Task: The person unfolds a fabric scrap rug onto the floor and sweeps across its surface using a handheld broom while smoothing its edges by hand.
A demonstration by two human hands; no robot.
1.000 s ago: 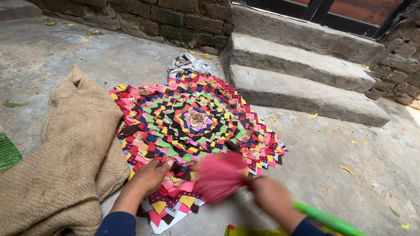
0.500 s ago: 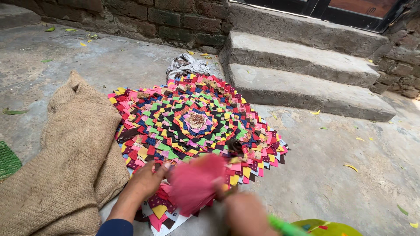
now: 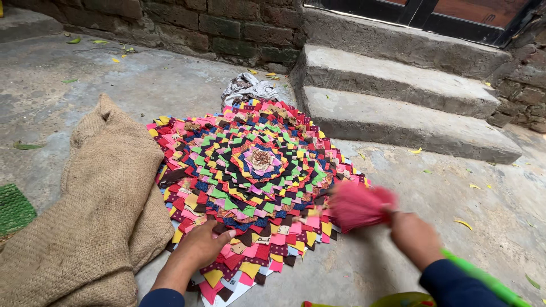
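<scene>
A round patchwork mat of many coloured cloth triangles lies on the concrete floor. My left hand presses flat on its near edge, fingers spread. My right hand grips a broom with a green handle. The broom's pink bristle head is blurred and sits at the mat's right edge.
A burlap sack lies bunched to the left, touching the mat. A crumpled grey cloth lies beyond the mat. Concrete steps rise at the right toward a door. A green woven item shows at the far left. Dry leaves lie scattered.
The broom head has swung from the mat's near edge out to its right edge. My right hand moved right with it. My left hand stayed on the mat.
</scene>
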